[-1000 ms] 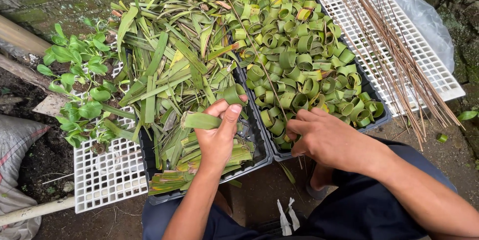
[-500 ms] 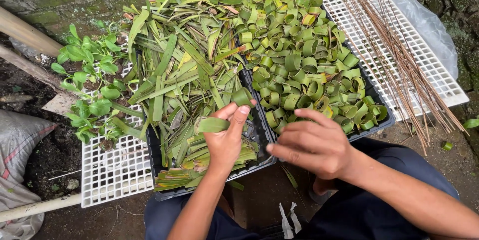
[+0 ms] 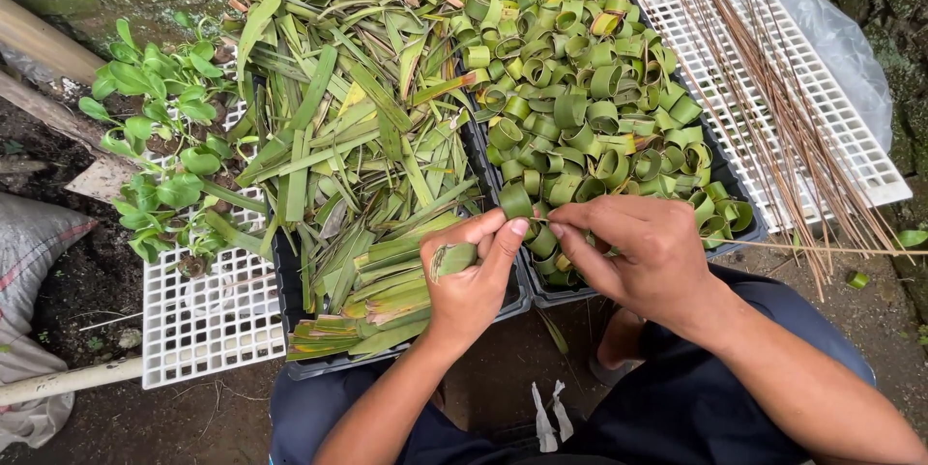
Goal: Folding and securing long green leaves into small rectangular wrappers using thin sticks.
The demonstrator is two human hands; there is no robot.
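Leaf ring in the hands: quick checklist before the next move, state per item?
1. Rolled leaf strip held in the left hand: ok, thumb and fingers wrap it.
2. Right hand at the roll: ok, its fingertips meet the left fingertips at the roll's top edge.
3. Thin stick in the right hand: ok, it runs out to the right from that hand; whether its tip has entered the leaf, cannot tell.
4. Tray of finished leaf rings: ok, heaped, right in front of the hands.
5. Tray of flat leaf strips: ok, plenty left.
6. Spare sticks on the white grid: ok, within view to the right.
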